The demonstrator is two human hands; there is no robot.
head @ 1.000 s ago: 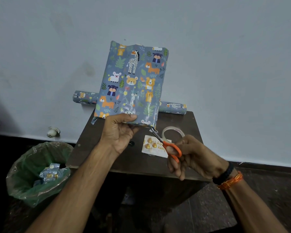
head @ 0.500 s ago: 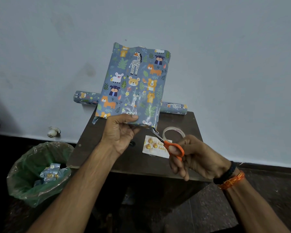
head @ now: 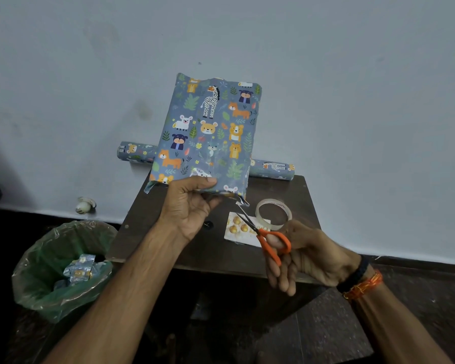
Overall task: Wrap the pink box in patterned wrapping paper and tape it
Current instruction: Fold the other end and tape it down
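The box (head: 210, 132) is covered in blue animal-print wrapping paper, so no pink shows. It is held upright above the table, and my left hand (head: 189, 206) grips its lower edge with the thumb on the front. My right hand (head: 300, 256) holds orange-handled scissors (head: 268, 237). Their blades point up-left at a small paper flap (head: 241, 200) hanging from the box's lower right corner. A roll of clear tape (head: 273, 214) lies on the table just right of the blades.
A dark wooden table (head: 184, 248) stands against the pale wall. The wrapping paper roll (head: 272, 169) lies along its back edge. A white card with gold dots (head: 241, 228) rests under the scissors. A green-lined bin (head: 61, 271) with paper scraps stands at the left.
The box has tilted slightly rightward. The scissors and my right hand have shifted a little right and down, staying near the corner flap.
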